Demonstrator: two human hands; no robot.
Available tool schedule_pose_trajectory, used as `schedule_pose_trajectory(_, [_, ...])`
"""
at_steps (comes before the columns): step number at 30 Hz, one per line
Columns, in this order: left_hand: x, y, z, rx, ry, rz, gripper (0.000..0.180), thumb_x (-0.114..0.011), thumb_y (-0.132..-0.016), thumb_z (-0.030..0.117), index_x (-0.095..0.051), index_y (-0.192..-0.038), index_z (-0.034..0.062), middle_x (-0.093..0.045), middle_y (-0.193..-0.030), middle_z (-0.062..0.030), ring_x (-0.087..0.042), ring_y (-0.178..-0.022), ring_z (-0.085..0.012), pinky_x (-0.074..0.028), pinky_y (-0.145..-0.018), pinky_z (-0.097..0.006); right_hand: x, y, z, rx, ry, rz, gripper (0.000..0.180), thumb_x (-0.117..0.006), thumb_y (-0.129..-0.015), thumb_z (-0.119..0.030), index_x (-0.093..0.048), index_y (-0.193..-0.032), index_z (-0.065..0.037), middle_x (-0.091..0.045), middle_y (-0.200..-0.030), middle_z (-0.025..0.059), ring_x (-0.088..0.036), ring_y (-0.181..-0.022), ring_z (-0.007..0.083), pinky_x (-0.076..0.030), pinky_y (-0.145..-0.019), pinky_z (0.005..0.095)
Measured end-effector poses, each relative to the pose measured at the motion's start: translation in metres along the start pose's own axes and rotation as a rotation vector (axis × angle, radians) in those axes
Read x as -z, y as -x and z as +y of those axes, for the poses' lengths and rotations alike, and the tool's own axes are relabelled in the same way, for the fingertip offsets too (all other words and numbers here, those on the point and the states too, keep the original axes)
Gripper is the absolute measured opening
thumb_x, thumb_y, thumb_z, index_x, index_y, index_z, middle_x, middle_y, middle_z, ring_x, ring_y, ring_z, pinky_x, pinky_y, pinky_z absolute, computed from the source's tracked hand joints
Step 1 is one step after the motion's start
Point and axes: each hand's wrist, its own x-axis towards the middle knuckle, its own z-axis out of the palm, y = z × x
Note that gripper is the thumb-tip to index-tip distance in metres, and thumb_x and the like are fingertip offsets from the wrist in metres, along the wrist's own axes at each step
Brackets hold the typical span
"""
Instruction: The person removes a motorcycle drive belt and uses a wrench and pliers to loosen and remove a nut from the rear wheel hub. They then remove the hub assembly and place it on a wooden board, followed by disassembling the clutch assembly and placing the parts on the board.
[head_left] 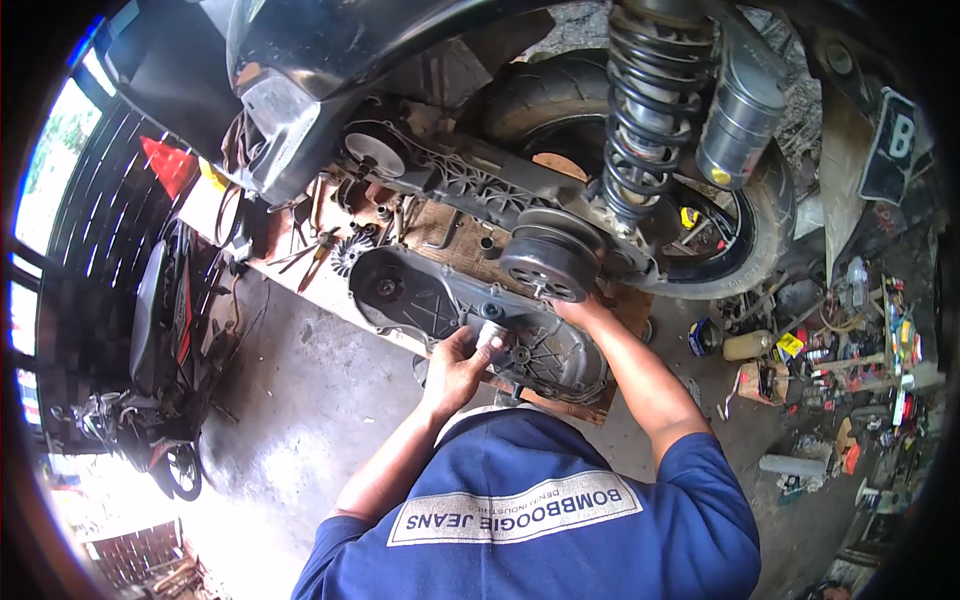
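Note:
My left hand (458, 370) is closed round a small pale grey cylindrical piece (491, 334) whose kind I cannot make out. It is over the long black crankcase cover (410, 312), which lies with its inner side up. My right hand (580, 309) is just below the round dark clutch drum (548, 268) at the rear of the scooter's engine case (480, 195). The drum and the angle hide most of its fingers, so I cannot see whether it grips anything. A toothed metal fan disc (350, 252) lies beside the cover's left end.
Loose tools and small parts lie on the wooden board (300, 268). Above it rise the rear wheel (765, 230) and a coil-spring shock absorber (655, 120). Another motorcycle (155, 340) stands at the left. Bottles, cans and tools clutter the right side (850, 360).

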Motion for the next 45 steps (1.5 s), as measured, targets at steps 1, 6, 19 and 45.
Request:
schedule_pose_trajectory(1, [-0.001,0.002,0.000,0.008,0.016,0.008,0.035,-0.069,-0.094,0.027,-0.062,-0.110,-0.0037,-0.069,-0.094,-0.0081,-0.063,-0.084,-0.0129,-0.054,-0.067,-0.029,0.002,-0.007,-0.008,-0.003,-0.015,-0.032,0.056,-0.067,-0.087,-0.023,-0.049,-0.138,-0.013,-0.052,-0.138,0.0196,-0.048,-0.127,0.0414,-0.042,-0.103,0.0496])
schedule_pose_trajectory(6, [-0.002,0.004,-0.008,0.016,-0.013,0.019,0.037,-0.070,-0.093,0.028,-0.062,-0.110,-0.0040,-0.068,-0.092,-0.0073,-0.063,-0.080,-0.0121,-0.051,-0.067,-0.029,-0.005,-0.029,-0.011,0.066,0.001,-0.022,0.052,-0.068,-0.086,-0.021,-0.051,-0.135,-0.012,-0.055,-0.133,0.0195,-0.052,-0.122,0.0409,-0.045,-0.099,0.0486])
schedule_pose_trajectory(19, [-0.032,-0.016,0.064,-0.157,-0.466,0.114,0.041,-0.079,-0.079,0.033,-0.071,-0.100,-0.0020,-0.073,-0.086,-0.0174,-0.073,-0.081,-0.0241,-0.055,-0.074,-0.035,-0.037,0.001,0.029,0.206,0.116,0.521,0.043,-0.068,-0.084,-0.016,-0.058,-0.126,-0.008,-0.062,-0.120,0.0191,-0.061,-0.109,0.0396,-0.052,-0.088,0.0459])
schedule_pose_trajectory(45, [-0.057,-0.037,0.038,0.298,0.706,-0.075,0.038,-0.054,-0.102,0.037,-0.054,-0.114,0.0008,-0.061,-0.086,-0.0079,-0.055,-0.064,-0.0148,-0.048,-0.060,-0.031,0.072,0.056,-0.120,-0.401,-1.702,0.216,0.074,-0.071,-0.085,-0.056,-0.045,-0.139,-0.012,-0.063,-0.116,0.0073,-0.066,-0.089,0.0203,-0.055,-0.073,0.0353])
